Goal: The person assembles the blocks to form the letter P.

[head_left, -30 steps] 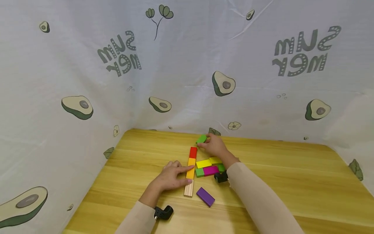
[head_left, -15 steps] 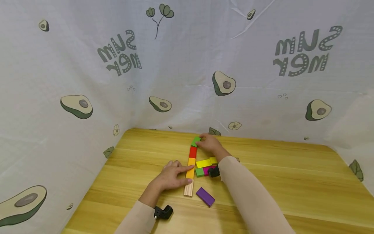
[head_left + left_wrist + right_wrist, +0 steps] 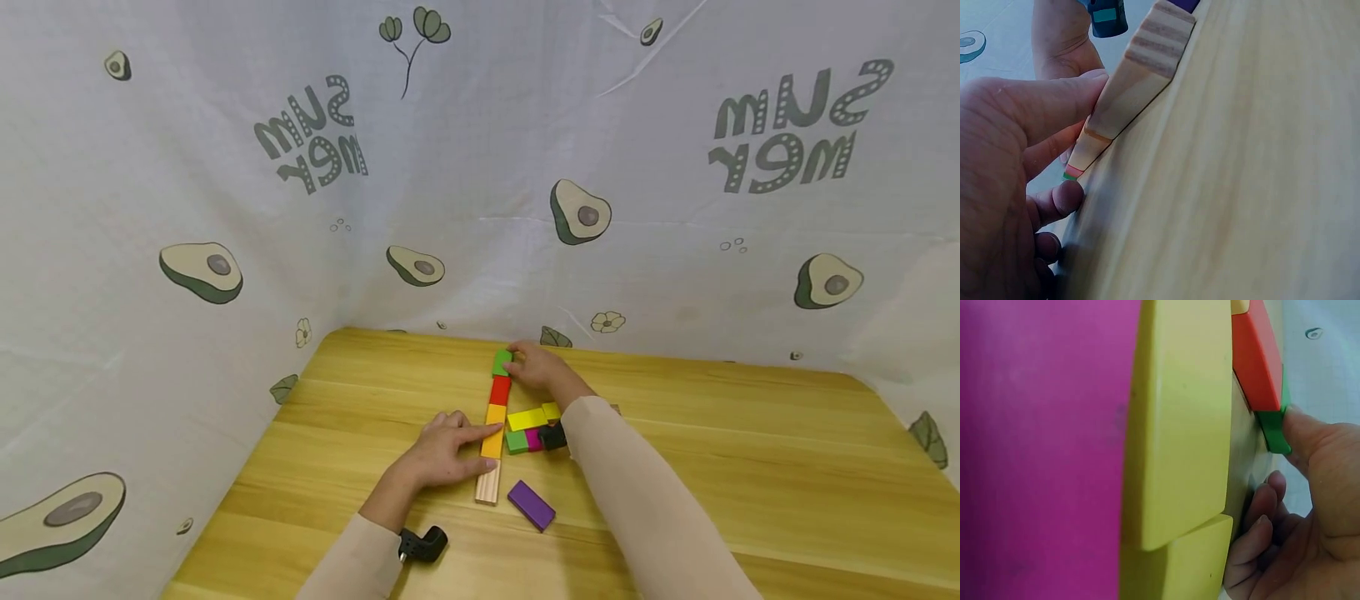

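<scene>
A row of wooden blocks runs away from me in the head view: a plain wood block nearest, then an orange block, a red block and a green block at the far end. My right hand pinches the green block, its thumb on the near side in the right wrist view. My left hand touches the row from the left, index finger over the orange block and thumb by its joint with the wood block. In the left wrist view, the thumb lies along the wood block's side.
Right of the row lie yellow blocks, another green block and a magenta block, partly hidden by my right arm and its black wrist device. A purple block lies nearer. Patterned cloth stands behind the table.
My right hand has brought the green block leftward to the red block's far end and turned it in line with the row. My left hand has stayed in place.
</scene>
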A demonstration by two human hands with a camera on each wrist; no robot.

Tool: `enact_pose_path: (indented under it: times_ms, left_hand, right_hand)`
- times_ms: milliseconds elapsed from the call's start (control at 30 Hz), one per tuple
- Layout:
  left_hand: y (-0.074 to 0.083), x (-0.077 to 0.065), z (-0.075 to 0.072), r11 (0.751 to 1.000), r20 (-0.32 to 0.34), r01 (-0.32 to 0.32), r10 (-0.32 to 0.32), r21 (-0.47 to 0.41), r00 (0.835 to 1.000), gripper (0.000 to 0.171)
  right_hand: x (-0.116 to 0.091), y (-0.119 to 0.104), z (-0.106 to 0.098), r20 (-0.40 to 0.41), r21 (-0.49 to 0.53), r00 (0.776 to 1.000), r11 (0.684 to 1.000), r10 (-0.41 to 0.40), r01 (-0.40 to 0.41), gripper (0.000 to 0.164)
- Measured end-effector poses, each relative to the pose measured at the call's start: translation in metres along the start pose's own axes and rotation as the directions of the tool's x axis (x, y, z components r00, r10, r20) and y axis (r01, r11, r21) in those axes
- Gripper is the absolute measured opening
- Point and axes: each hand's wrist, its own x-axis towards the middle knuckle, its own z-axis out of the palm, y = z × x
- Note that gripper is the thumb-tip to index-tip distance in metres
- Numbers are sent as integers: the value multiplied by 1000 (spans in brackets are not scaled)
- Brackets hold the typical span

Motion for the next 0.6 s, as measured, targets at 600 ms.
enact_pose_path:
  times_ms: [600]
  left_hand:
    - [1,0,0,1000,-3,6,-6,-7,1000,56]
  right_hand:
    - [-4,1,-3,15,-22,1000,1000,-5,5,51]
